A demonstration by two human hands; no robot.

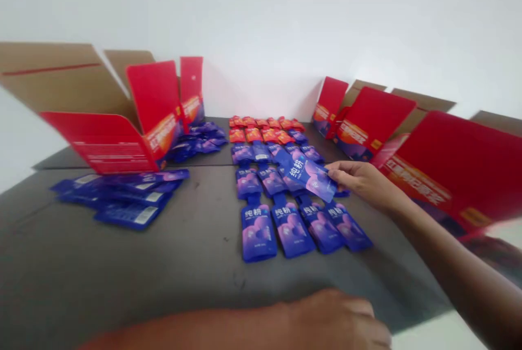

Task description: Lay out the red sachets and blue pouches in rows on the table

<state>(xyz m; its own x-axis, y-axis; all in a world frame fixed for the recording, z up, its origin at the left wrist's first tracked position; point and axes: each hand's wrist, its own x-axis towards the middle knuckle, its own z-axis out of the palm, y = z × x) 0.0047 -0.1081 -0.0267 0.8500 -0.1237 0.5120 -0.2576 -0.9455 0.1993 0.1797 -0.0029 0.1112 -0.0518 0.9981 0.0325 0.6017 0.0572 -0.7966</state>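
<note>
One purple pouch (310,174) is pinched at its edge between the thumb and fingers of my right hand (348,179), tilted over the rows. Four purple pouches form the front row (289,229); those behind are partly hidden by the one I hold, so I can't count them surely. Further back, four orange pouches (253,135) stand in line with one purple, and another orange row (261,122) lies behind, too small to count. My left hand (340,320) is low and blurred near the table edge; I cannot tell its grip. Two open red boxes (101,141) are on my left, with loose purple heaps (130,198) beside them, and three more open boxes (432,170) on my right. Everything rests on a dark grey tabletop (179,263) crossed by a seam, against a plain white wall (261,24).
</note>
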